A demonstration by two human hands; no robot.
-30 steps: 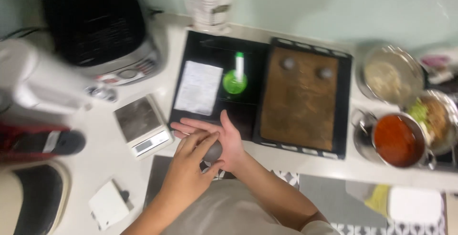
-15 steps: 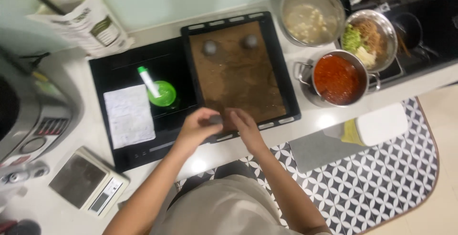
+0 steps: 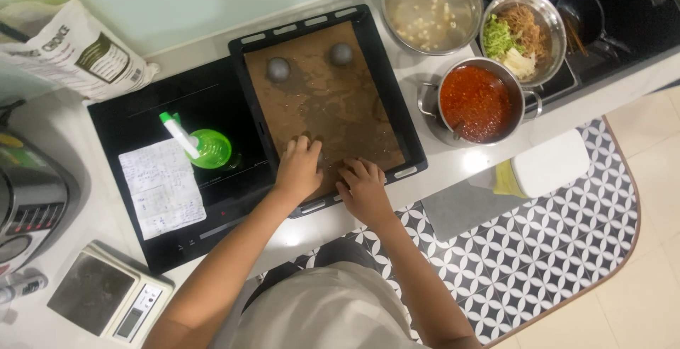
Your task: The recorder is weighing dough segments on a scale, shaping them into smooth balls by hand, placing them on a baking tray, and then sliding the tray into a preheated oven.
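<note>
Hands down on the near end of the brown liner (image 3: 333, 108) inside the black baking tray (image 3: 414, 152), sitting on the counter between the black cooktop (image 3: 134, 119) on the left and the pots on the right.

Left hand (image 3: 299, 170) lying fairly flat, fingers together, pointing to the far side. Right hand (image 3: 365, 192) just beside it, fingers curled on the liner close to the tray's near rim. Not spread, not pressed together. Maybe something small tucked between them, but can't tell whether either is pinching anything, too hidden by the fingers.

Looks like the setting-down or pressing stage of the tray work, done at the near edge. Next move calls for a light touch on that liner so it doesn't slide, and for keeping well apart from the dough balls at the far end.

Counting up:
- two small grey balls, one far left (image 3: 278, 69), one far right (image 3: 341, 53), well apart from the hands
- one tray, one liner
- three metal vessels to the right: bowl of pale bits (image 3: 432, 9), bowl of greens and noodles (image 3: 524, 34), pot of red sauce (image 3: 478, 103)
- one green cup (image 3: 210, 149) with a white stick in it, on the cooktop
- one handwritten sheet (image 3: 161, 187) near it
- one kitchen scale (image 3: 106, 296), near left
- one printed bag (image 3: 78, 48), far left
</note>
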